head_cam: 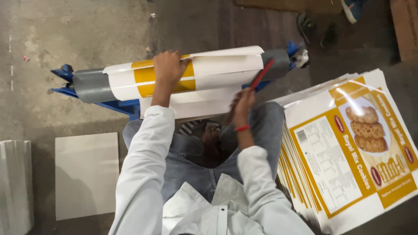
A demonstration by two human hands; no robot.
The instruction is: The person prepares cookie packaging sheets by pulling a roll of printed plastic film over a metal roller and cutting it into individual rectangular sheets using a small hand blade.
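A white and yellow printed carton sheet is wrapped over a grey roller on a blue stand. My left hand presses flat on top of the sheet over the yellow band. My right hand grips a thin red tool and holds its tip against the sheet near the roller's right end. Both arms wear white sleeves, and a red band circles my right wrist.
A tall stack of flat printed cartons with biscuit pictures stands at my right. A plain white sheet lies on the concrete floor at left, beside a white bundle. Someone's feet in sandals show at the top.
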